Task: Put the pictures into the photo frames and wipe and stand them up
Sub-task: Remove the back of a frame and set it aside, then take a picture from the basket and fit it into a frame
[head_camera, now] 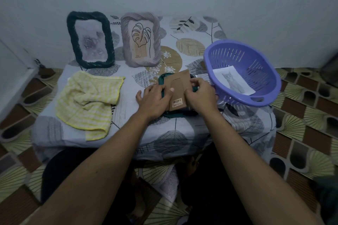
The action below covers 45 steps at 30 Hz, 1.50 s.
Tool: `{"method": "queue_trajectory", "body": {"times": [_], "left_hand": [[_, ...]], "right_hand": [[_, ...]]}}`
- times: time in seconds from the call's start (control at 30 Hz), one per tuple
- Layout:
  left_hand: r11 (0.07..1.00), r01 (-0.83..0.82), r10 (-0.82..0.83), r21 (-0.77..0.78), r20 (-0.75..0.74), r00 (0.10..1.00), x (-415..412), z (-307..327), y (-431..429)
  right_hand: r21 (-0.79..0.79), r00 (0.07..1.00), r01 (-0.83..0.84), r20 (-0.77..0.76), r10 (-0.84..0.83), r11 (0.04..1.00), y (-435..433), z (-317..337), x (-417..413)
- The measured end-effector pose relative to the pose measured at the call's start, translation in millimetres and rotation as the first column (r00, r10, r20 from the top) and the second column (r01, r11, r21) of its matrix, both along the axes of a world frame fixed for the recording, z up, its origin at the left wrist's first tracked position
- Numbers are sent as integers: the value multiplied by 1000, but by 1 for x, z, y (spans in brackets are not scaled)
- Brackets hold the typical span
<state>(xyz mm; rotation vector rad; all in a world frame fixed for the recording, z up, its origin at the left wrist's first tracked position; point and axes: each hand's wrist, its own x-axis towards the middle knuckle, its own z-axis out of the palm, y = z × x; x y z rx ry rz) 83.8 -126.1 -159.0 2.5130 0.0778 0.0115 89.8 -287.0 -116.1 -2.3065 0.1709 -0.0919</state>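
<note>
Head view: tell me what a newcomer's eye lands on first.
The purple basket at the right of the table, with a cat picture inside, stands out most. At the middle, the left hand presses and the right hand pinches the brown backing board of a teal frame lying face down. Behind, a dark frame and a mauve frame stand upright, a yellow cloth before them.

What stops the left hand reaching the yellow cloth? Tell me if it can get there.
Probably yes. The cloth lies just left of the left hand, only bare tablecloth between. That hand rests on the green frame and must leave it first.
</note>
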Motion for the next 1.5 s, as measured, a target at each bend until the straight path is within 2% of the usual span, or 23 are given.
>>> {"method": "queue_trajectory", "body": {"times": [0.1,0.37,0.6,0.73,0.87,0.93,1.03,1.07,1.1,1.13,1.17,1.23,1.3,1.43,1.5], "left_hand": [[1000,1,-1,-3,-5,1000,1,-2,1],[1000,13,-13,0,-9,1000,3,-5,2],[1000,7,-7,-4,-7,1000,3,-4,3],[1000,-7,7,-10,3,1000,0,-1,1],[995,-36,37,-90,12,999,-2,1,1],[978,-75,87,-197,56,995,-8,7,3],[880,-142,188,-453,57,981,-14,7,11],[788,-152,205,-596,21,979,-16,9,14],[658,-168,218,-734,-28,976,-16,9,18],[549,-182,233,-816,-59,971,-19,11,22],[499,-184,262,-846,-55,963,-21,13,26],[538,-202,322,-818,-22,946,-25,17,39],[625,-231,330,-745,-16,944,-25,16,55],[830,-284,330,-481,12,944,-31,21,79],[897,-279,315,-343,54,948,-35,25,87]], "right_hand": [[-56,1000,6,-28,-7,998,0,-2,1],[79,999,17,-53,-13,997,-2,5,4],[459,998,-38,-23,54,888,6,8,4],[532,997,-42,-30,68,846,10,5,4],[545,999,-33,2,38,838,12,5,2],[569,999,-22,40,-2,822,13,6,1],[605,998,-15,62,-29,796,19,7,-1],[609,998,-18,65,-27,793,22,6,-2],[611,998,-27,67,-17,791,25,4,-4],[612,998,-34,60,-3,790,29,3,-5],[613,999,-45,51,17,789,34,2,-7],[594,998,-59,18,59,803,44,-2,-11],[528,992,-92,-20,121,844,56,-5,-15],[208,973,-188,-94,211,960,76,-3,-21],[60,953,-264,-137,270,963,86,0,-24]]}}
